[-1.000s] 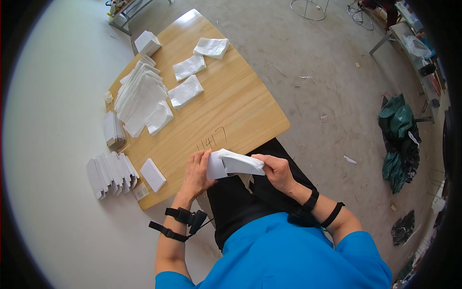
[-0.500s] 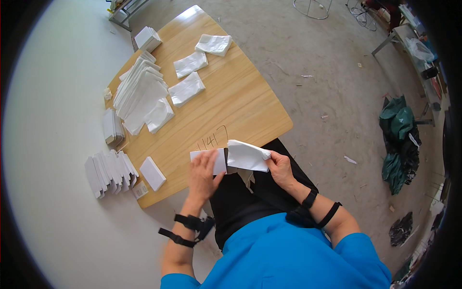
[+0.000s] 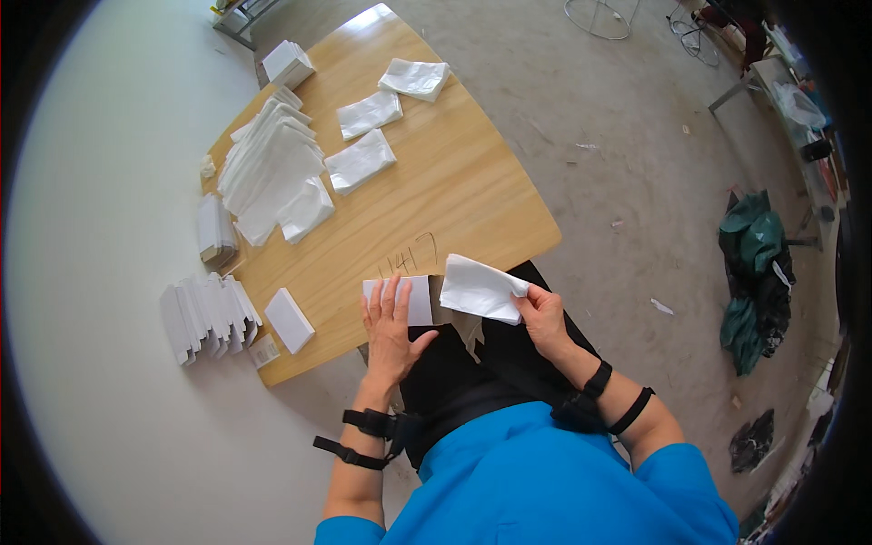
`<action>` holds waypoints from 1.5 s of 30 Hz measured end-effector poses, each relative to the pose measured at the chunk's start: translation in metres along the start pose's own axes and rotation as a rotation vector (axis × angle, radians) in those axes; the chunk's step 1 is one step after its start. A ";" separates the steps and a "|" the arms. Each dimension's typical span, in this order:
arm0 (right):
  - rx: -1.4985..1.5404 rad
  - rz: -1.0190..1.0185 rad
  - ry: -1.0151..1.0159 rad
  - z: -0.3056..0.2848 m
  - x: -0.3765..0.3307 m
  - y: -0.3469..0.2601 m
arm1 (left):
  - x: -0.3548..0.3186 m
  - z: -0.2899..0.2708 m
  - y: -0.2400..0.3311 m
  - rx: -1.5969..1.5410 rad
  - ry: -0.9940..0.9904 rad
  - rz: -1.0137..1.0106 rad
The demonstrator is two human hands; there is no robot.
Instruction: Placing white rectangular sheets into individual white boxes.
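While left hand (image 3: pixel 392 329) lies flat on small white box (image 3: pixel 404 300), right hand (image 3: pixel 542 313) pinches white napkin (image 3: pixel 480 289); I judge roughly halfway: filled boxes (image 3: pixel 207 316) at 9 o'clock, loose napkins (image 3: pixel 363 136) at 12.

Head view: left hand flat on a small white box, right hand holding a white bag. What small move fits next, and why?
Probably bring the bag left to the box. The left hand pins the box at the table edge, while the right hand holds the bag just beside it, apart from it.
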State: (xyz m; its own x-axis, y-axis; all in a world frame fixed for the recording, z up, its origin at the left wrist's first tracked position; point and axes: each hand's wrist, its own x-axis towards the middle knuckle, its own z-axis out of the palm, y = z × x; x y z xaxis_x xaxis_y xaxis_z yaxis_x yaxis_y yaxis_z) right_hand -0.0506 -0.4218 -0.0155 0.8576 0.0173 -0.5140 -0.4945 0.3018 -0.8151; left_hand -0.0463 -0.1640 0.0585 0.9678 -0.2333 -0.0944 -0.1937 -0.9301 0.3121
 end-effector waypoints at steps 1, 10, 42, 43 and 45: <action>-0.088 -0.076 -0.011 0.001 -0.003 0.002 | 0.000 -0.002 -0.003 -0.001 -0.001 -0.001; -0.388 -0.402 0.039 0.029 -0.018 -0.008 | 0.013 0.004 -0.028 0.137 -0.191 -0.018; -0.189 -0.032 -0.136 0.021 0.001 0.026 | 0.003 0.040 0.037 0.084 0.120 -0.015; -0.188 -0.031 -0.133 0.020 0.001 0.026 | 0.004 0.038 0.034 -0.011 0.108 -0.032; -0.217 -0.044 -0.145 0.019 0.003 0.028 | 0.004 0.025 0.026 -0.054 0.083 -0.038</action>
State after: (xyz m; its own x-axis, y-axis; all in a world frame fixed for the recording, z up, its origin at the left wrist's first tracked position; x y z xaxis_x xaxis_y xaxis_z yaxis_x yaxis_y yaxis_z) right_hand -0.0587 -0.3951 -0.0345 0.8823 0.1499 -0.4461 -0.4619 0.0943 -0.8819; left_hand -0.0511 -0.1963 0.0426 0.9847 -0.1717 -0.0289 -0.1500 -0.9208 0.3601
